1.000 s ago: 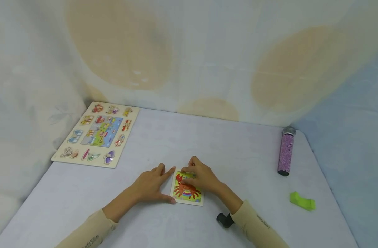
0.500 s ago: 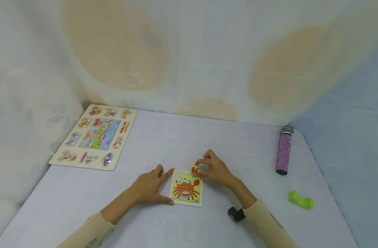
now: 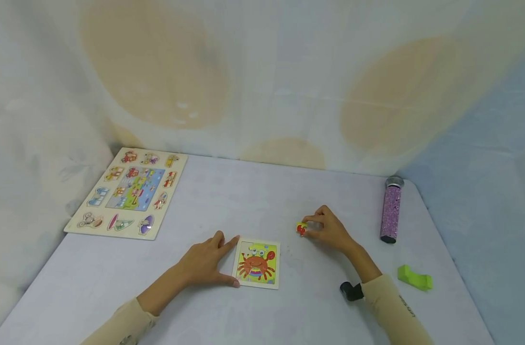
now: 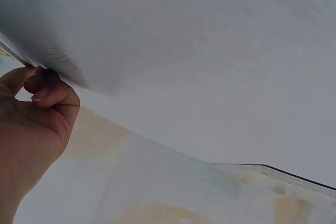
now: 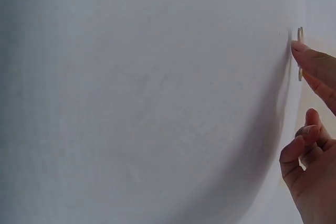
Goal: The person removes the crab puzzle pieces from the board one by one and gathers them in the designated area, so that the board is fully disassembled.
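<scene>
Here, a pair of hands works over a pale counter [image 3: 236,201]. The left hand [image 3: 206,261], low centre of the frame, spreads thumb and forefinger, their tips touching the left corners of the puzzle [image 3: 256,263], a framed crab picture lying flat just below centre. The right hand [image 3: 330,233], right of centre, pinches a small red-and-yellow piece [image 3: 301,229] between thumb and forefinger. Whether the piece touches the counter cannot be told; the right wrist view shows only its thin edge beside a fingertip.

Risks, as judged: the piece is small and held by its right side, so a loosened or uneven pinch could let it slip, spin or land face down. The puzzle is steadied along its left edge only; a push from that side could slide it, and a knock or tilt could unseat its loose parts. The right sleeve [image 3: 396,306], lower right, lies near the green block [image 3: 414,278]; an outward swing of the forearm could nudge it.

Writing: dark lettering marks the right sleeve, and some shows on the left sleeve [image 3: 120,323] at the bottom edge; neither is legible. No brand or label can be read elsewhere.
</scene>
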